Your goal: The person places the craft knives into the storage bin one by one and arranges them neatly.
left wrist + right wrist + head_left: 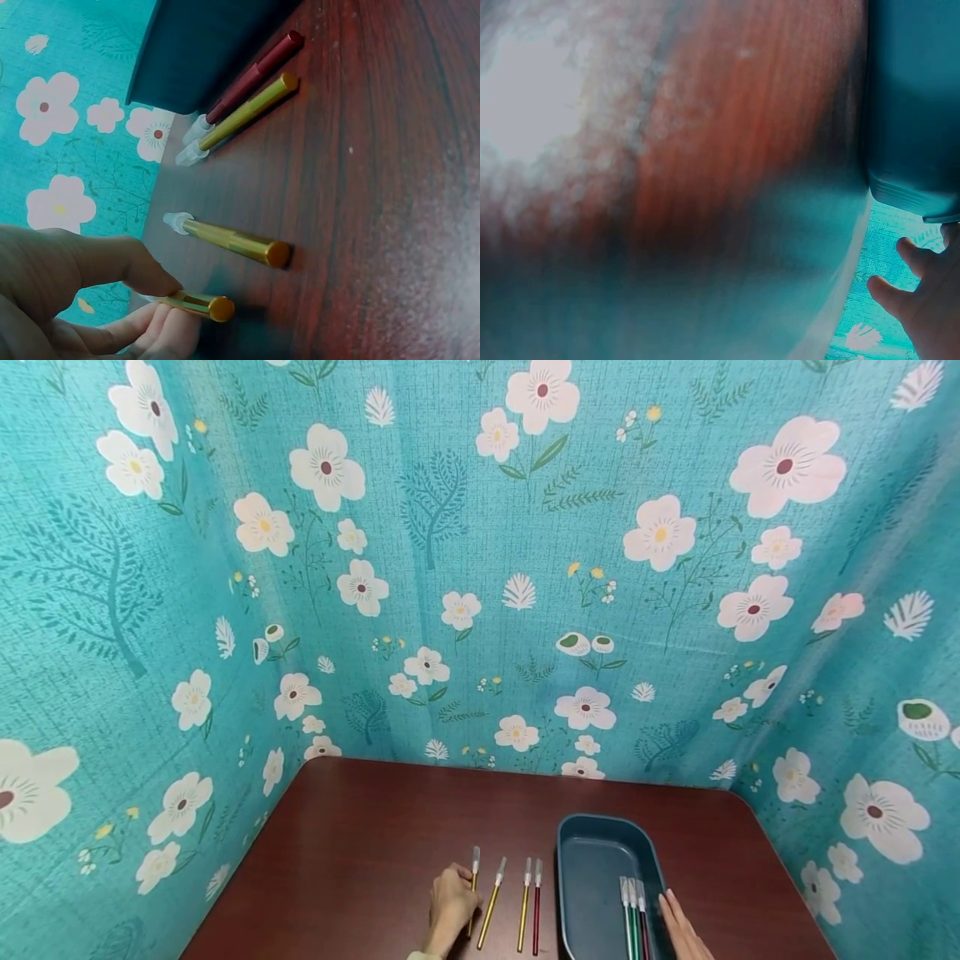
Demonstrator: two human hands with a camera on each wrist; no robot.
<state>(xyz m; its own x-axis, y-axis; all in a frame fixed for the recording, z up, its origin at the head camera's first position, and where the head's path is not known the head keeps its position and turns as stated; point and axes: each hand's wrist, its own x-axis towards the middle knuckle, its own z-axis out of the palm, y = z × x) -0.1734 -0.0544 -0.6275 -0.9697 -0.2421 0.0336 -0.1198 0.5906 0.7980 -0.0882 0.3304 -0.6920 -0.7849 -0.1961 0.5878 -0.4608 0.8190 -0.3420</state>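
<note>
Left grip (453,900) pinched, right grip (682,928) straight-fingered

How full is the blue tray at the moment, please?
The blue tray is partly filled: the head view shows three pen-like tools together along its right side, while the rest of its visible floor is bare.

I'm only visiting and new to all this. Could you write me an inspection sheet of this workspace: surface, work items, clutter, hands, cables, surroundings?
Surface: dark reddish-brown table, with bright glare in the right wrist view.
Work items: three capped pen-like tools lie in a blue tray; left of it on the table, one red tool and two gold tools; another gold one is in hand.
Clutter: nothing seen.
Hands: left hand pinches that gold tool; right hand is at the tray's right side, fingers extended.
Cables: nothing seen.
Surroundings: teal floral cloth behind and at both sides.
</note>
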